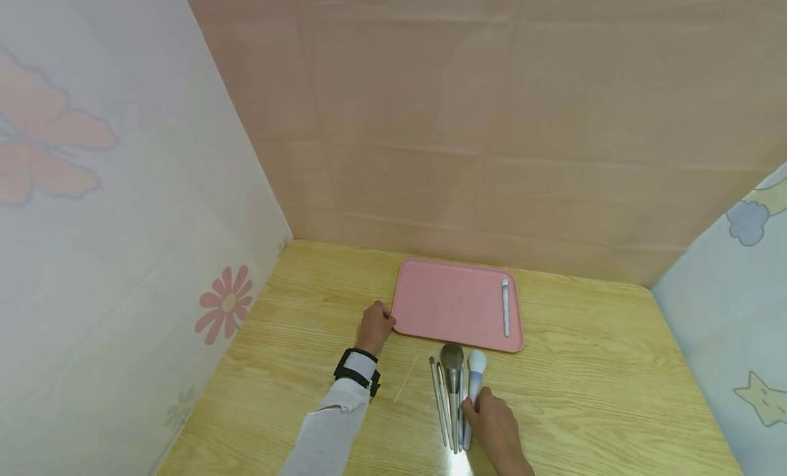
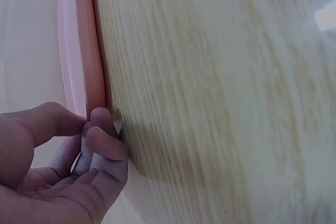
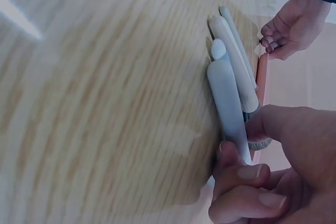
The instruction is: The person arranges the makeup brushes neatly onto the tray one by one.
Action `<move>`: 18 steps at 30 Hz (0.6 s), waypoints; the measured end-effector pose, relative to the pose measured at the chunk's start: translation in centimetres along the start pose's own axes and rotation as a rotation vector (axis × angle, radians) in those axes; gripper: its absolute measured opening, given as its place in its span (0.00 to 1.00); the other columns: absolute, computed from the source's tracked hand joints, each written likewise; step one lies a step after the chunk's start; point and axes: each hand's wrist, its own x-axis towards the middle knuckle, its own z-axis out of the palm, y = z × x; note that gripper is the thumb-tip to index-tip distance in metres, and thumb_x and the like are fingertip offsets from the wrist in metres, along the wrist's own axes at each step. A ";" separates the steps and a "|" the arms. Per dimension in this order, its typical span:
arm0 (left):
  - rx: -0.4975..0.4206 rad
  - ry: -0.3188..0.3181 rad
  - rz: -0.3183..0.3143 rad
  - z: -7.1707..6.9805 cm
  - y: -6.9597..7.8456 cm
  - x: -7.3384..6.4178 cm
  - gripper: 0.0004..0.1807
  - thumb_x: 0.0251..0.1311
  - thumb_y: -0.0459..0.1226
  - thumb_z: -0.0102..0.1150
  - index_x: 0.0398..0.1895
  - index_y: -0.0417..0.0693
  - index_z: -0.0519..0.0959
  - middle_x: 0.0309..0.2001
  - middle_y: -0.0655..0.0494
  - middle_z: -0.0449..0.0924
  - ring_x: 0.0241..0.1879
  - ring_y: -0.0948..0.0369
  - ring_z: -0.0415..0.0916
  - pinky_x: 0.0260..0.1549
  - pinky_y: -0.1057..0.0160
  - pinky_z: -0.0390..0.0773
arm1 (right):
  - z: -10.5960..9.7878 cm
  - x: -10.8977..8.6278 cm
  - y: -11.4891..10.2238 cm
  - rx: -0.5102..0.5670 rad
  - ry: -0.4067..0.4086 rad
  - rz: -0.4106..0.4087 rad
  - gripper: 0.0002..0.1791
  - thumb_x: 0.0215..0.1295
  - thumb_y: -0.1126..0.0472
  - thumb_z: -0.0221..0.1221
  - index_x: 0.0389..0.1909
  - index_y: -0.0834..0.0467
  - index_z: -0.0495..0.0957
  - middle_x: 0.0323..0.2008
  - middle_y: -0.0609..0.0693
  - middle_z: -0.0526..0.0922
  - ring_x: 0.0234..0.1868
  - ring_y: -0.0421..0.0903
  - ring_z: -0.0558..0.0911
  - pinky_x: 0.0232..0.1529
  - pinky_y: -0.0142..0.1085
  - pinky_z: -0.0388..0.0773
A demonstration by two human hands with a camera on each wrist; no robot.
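Observation:
At the near left corner of the pink tray (image 1: 445,300), my left hand (image 1: 375,327) pinches the rim between thumb and curled fingers, as the left wrist view shows. My right hand (image 1: 496,427) grips a white-tipped makeup brush (image 1: 476,367) by its pale handle (image 3: 228,100). That brush is the rightmost of a group lying side by side in front of the tray. Beside it lies a large dark fluffy makeup brush (image 1: 452,358), with slimmer makeup brushes (image 1: 438,394) to its left. On the tray's right side rests one small white makeup brush (image 1: 505,309).
The wooden table (image 1: 590,380) meets a tan wall covering (image 1: 467,121) behind the tray. Patterned panels (image 1: 154,210) stand along the left and right edges. A thin pale strip (image 1: 406,379) shows on the table left of the brushes.

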 end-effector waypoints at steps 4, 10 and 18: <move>-0.002 -0.005 -0.007 0.0 0.0 0.0 0.02 0.60 0.27 0.59 0.31 0.37 0.76 0.30 0.49 0.76 0.27 0.59 0.70 0.25 0.64 0.70 | -0.1 0.0 0.1 0.027 0.003 0.001 0.13 0.64 0.57 0.56 0.23 0.57 0.67 0.15 0.45 0.69 0.16 0.40 0.67 0.15 0.33 0.61; -0.005 -0.004 0.001 0.0 -0.2 0.1 0.02 0.59 0.27 0.60 0.31 0.37 0.77 0.30 0.49 0.76 0.27 0.59 0.70 0.24 0.65 0.70 | -0.4 -0.3 0.3 0.069 -0.006 0.008 0.12 0.64 0.58 0.57 0.24 0.58 0.67 0.17 0.45 0.70 0.17 0.40 0.68 0.16 0.32 0.62; -0.010 0.003 0.010 0.2 -0.5 0.2 0.02 0.59 0.27 0.59 0.30 0.37 0.77 0.30 0.49 0.76 0.27 0.59 0.70 0.24 0.64 0.69 | -0.9 -0.3 0.4 0.072 0.016 0.006 0.10 0.63 0.59 0.58 0.26 0.58 0.70 0.17 0.45 0.72 0.18 0.40 0.69 0.17 0.32 0.64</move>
